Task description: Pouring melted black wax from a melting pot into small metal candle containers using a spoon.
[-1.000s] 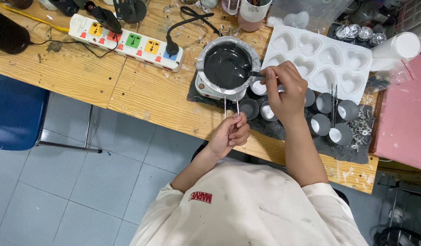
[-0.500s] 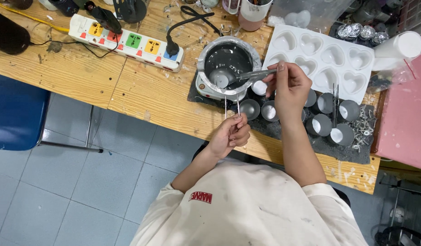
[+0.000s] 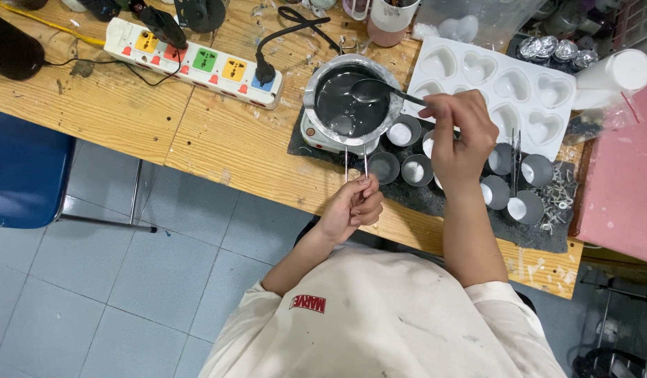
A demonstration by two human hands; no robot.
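Two hands busy: my right hand (image 3: 458, 136) grips a ladle (image 3: 371, 90) over the pot (image 3: 349, 101) of dark liquid; my left hand (image 3: 355, 204) pinches tweezers (image 3: 355, 162) just below the pot.

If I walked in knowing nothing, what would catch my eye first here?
Probably the round metal pot of dark liquid at the middle of the wooden bench, with the right hand holding a filled spoon above it. Just right of it lies a white tray of heart-shaped hollows. The left hand holds tweezers at the bench edge.
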